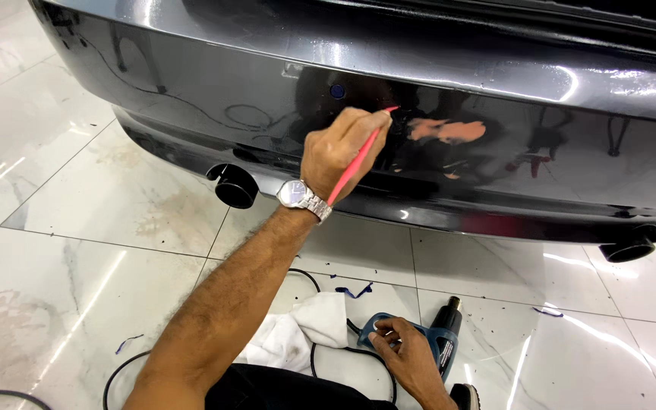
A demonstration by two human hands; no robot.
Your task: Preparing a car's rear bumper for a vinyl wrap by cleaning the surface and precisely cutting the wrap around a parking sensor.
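Note:
My left hand [339, 152], with a silver wristwatch [301, 197], is raised against the glossy black rear bumper [540, 152] of a car. It grips a thin red stick-like tool [360, 161] whose tip touches the bumper just right of a small round sensor [336, 90]. Low down near my body, my right hand [408, 358] rests on the handle of a blue and black heat gun [445, 334] that lies on the white marble floor. Its fingers curl over the grip.
A white cloth [305, 330] lies crumpled on the floor beside the heat gun, with a black cable [127, 364] looping around it. Black exhaust tips stick out under the bumper at left [234, 184] and right [630, 249]. Small blue scraps [354, 291] dot the tiles.

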